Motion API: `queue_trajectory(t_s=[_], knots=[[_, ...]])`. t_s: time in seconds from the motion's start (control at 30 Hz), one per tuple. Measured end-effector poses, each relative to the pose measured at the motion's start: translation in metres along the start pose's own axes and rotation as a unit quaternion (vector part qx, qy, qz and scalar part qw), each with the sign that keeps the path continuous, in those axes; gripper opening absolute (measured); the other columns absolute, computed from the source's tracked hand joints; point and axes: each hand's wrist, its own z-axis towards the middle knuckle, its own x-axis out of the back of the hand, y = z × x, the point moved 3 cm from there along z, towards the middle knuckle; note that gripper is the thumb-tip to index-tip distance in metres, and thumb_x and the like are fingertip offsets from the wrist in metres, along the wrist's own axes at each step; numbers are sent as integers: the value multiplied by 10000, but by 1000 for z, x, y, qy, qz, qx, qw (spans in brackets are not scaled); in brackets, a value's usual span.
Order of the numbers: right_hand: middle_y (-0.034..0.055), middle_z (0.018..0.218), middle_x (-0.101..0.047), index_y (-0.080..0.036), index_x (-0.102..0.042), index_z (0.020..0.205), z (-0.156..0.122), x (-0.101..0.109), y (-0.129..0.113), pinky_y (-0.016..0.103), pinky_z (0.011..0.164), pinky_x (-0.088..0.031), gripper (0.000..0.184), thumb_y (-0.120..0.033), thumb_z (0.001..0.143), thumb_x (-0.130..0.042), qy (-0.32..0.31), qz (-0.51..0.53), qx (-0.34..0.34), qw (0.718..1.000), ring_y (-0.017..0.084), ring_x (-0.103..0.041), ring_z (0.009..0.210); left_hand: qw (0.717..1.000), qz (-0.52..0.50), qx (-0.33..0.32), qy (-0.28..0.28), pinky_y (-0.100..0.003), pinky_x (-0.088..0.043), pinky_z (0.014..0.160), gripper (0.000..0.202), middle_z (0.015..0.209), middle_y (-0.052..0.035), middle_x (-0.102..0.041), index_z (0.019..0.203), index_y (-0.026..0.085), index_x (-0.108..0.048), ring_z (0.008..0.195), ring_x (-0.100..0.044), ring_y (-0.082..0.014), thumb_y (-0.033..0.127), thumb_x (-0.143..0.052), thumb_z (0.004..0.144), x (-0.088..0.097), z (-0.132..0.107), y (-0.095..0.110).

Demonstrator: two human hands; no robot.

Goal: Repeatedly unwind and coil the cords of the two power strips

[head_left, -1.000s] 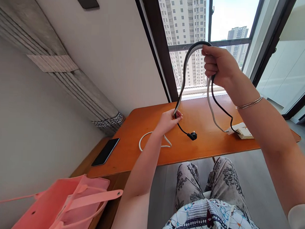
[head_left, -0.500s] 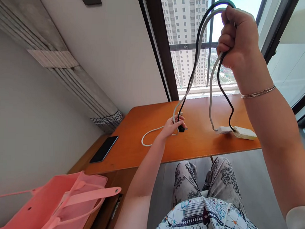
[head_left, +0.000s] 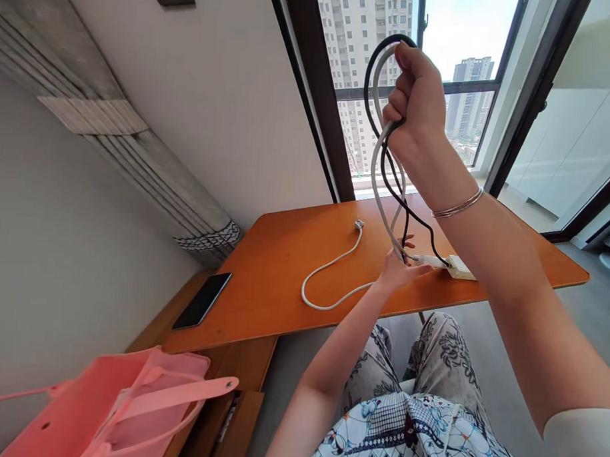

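Observation:
Raised before the window, my right hand (head_left: 414, 92) is closed around a looped bundle of a black cord (head_left: 368, 91) and a white cord (head_left: 376, 161). My left hand (head_left: 394, 270) is low over the table beside the adapters, its thumb stretched to the right. The lower cords run between its thumb and fingers; the black cord's plug is hidden there. On the table lie a white adapter (head_left: 430, 261) and a cream adapter block (head_left: 462, 268), partly behind my right forearm. The white cord's plug (head_left: 359, 224) rests farther left, with its cord curving across the wood.
The orange-brown table (head_left: 274, 254) stands against the wall and window. A dark tablet or phone (head_left: 202, 299) lies at its left end. A pink bag (head_left: 103, 408) sits at lower left, below a tied grey curtain (head_left: 181, 184). My knees are under the table's front edge.
My right hand has come lower and to the left with the cords. My left hand has slid right along the table to the adapters. The white plug now lies apart from it.

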Motion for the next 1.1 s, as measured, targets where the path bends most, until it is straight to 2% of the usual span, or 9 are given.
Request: queue_trajectory(t_s=[0.13,0.23,0.3,0.4,0.5,0.67,0.8,0.93,1.1], knots=[[-47,640,-162,-264,-306,713,-4,-7,3,281,452,-221,326,-272,997,-466,11,-49,16,999,129,-138,504,996,69,1,50,-261,-445,612,563,950,-18,-689,1079,219,-656,615,-561,-103,452,-866,612,-18,6,0],[-55,645,-129,-261,-307,702,-3,-3,1,278,454,-185,336,-269,1000,-463,-3,-5,14,1000,123,-113,507,991,115,11,67,-284,-479,690,254,789,-8,-705,944,218,-693,713,-648,-162,357,-767,745,-14,10,-9],[-65,622,-117,-258,-317,687,3,5,-4,285,450,-160,347,-255,1006,-454,-4,32,2,999,124,-94,507,990,117,18,70,-305,-500,722,116,761,-15,-720,900,217,-704,754,-676,-183,295,-655,831,-3,13,-17],[-86,564,-110,-252,-350,675,16,26,-14,289,444,-155,374,-306,1041,-406,13,37,-32,999,124,-84,492,989,105,1,102,-347,-520,831,161,822,-50,-753,797,205,-698,874,-695,-210,274,-575,873,23,15,-28],[-101,527,-99,-240,-378,648,33,53,-28,274,441,-161,430,-344,1063,-339,35,19,-53,998,110,-81,474,990,53,-35,124,-360,-508,908,200,868,-76,-759,788,197,-681,947,-691,-212,361,-605,873,53,17,-30],[-115,484,-165,-215,-420,585,54,101,-43,241,450,-190,500,-284,1050,-246,37,-50,-109,992,64,-114,454,995,-96,8,36,-310,-538,683,446,534,14,-591,692,185,-589,602,-645,-161,597,-755,715,97,18,-19],[-125,475,-206,-190,-426,562,61,142,-47,205,454,-209,464,-166,1019,-350,53,-76,-119,989,23,-174,427,994,-92,34,-48,-264,-506,600,454,480,43,-521,683,173,-603,489,-554,-111,577,-809,671,125,13,0],[-121,464,-250,-200,-417,554,62,179,-48,215,489,-270,454,-77,988,-365,103,-147,-110,978,14,-284,429,981,-65,80,-166,-238,-465,515,431,512,-5,-560,638,174,-612,518,-573,-134,565,-772,727,134,7,18],[-110,471,-311,-184,-484,575,62,203,-51,271,547,-315,435,-46,972,-373,98,-211,-76,970,18,-403,469,971,-38,96,-216,-254,-495,561,402,634,-65,-664,645,173,-637,606,-625,-164,540,-759,752,136,5,30]])
